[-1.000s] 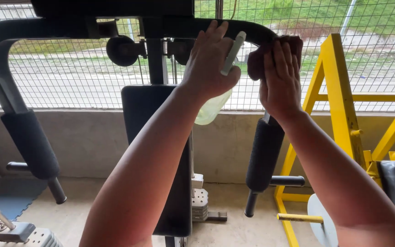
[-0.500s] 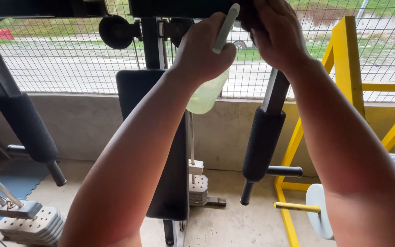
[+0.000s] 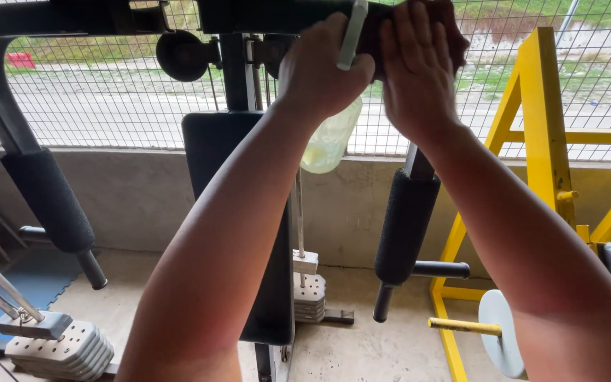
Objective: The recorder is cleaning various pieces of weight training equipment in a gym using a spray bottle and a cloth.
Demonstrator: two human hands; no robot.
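While both forearms are reaching up from the bottom of the view, the left hand [image 3: 323, 67] is gripping a spray bottle [image 3: 328, 138], its fingers closed around the neck so that the pale trigger [image 3: 351, 35] is sticking up past the knuckles and the clear, yellowish body is hanging below the wrist. Just to the right of it, almost touching, the right hand [image 3: 419, 71] is pressing flat on a dark reddish cloth [image 3: 454, 39], fingers together and spread over it, holding the cloth against the black top bar [image 3: 263, 14] of a gym machine. Whether the left fingers are also touching that bar is not clear.

Directly beneath the right hand, a black foam-padded arm [image 3: 404, 226] of the machine is hanging down, ending in a short bare handle. Below the left forearm, the black back pad [image 3: 213, 155] is standing upright, with a weight stack [image 3: 309, 297] near its foot. Well to the left of the left hand, a second padded arm [image 3: 47, 201] is curving down from the frame. To the right of the right hand, a yellow steel rack [image 3: 542, 127] is carrying a pale weight plate [image 3: 500, 332] on a peg. Beyond both hands, wire mesh [image 3: 107, 106] is covering the opening above a concrete wall [image 3: 136, 205].
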